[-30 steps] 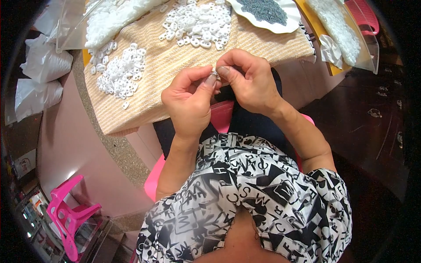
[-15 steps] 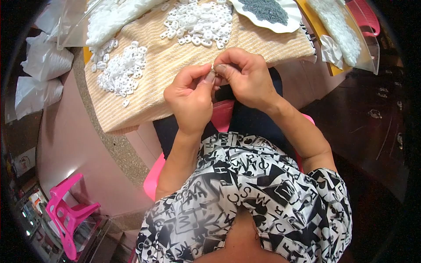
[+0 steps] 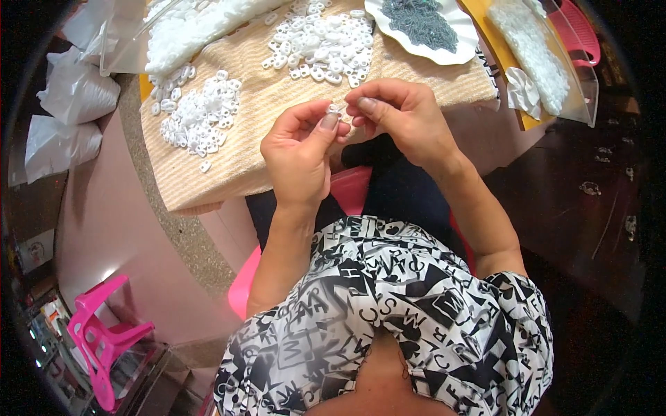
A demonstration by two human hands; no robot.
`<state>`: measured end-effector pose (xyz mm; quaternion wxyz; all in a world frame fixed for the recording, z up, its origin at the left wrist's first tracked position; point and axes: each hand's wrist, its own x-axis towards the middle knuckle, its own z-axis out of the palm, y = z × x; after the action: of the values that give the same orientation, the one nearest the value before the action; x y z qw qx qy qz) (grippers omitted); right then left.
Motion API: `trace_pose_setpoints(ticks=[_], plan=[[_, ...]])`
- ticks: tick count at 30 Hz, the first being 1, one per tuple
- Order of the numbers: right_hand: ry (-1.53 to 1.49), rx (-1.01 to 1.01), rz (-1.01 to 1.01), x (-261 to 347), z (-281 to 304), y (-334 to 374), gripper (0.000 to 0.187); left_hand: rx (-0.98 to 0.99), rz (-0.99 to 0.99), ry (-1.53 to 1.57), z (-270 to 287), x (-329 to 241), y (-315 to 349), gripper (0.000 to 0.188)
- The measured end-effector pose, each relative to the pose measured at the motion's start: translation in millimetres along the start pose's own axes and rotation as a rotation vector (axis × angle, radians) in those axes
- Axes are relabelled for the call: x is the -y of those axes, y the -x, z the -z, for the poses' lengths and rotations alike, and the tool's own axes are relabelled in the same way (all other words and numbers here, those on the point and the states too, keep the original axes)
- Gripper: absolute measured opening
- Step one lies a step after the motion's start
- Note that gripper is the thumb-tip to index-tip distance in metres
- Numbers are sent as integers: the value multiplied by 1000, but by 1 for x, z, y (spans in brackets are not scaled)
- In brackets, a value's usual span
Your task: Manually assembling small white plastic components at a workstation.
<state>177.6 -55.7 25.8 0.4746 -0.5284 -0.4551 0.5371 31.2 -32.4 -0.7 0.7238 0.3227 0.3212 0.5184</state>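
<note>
My left hand pinches a small white plastic piece between thumb and fingers, just past the near edge of a striped towel. Close beside it, my right hand has its thumb and forefinger pressed together. Whatever lies between those fingertips is too small to make out. On the towel lie two piles of white plastic pieces with holes, a smaller left pile and a larger middle pile. A white wavy-rimmed plate at the back holds many thin dark grey pieces.
A clear bin of white pieces stands at the back left. Another clear bin is at the right, with crumpled white paper beside it. White plastic bags sit far left. A pink stool stands lower left.
My right hand has drawn slightly right, away from the left fingertips, opening a small gap. The white piece in my left hand now shows more. The whole view has shifted a little.
</note>
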Motion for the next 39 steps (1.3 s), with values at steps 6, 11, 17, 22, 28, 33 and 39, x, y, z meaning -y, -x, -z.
trace_pose_setpoints(ticks=[6,11,17,22,28,33,39], plan=[[260,-227,219,0,8,-12,12,-47,22,102,15,-3,-10,17],[679,-289,468,1,10,-50,12,-79,6,176,25,-15,-17,18],[1178,-217,557,0,-6,-81,16,-87,1,205,28,-22,-17,17],[1222,-200,564,-9,-2,-92,12,-58,11,210,27,-22,-17,17],[305,-95,170,14,6,-60,18,-20,24,213,24,-21,-14,16],[-444,114,-106,6,13,-21,27,17,52,200,21,-16,-9,15],[-504,109,-39,-8,10,-4,27,58,148,139,10,-8,-1,15]])
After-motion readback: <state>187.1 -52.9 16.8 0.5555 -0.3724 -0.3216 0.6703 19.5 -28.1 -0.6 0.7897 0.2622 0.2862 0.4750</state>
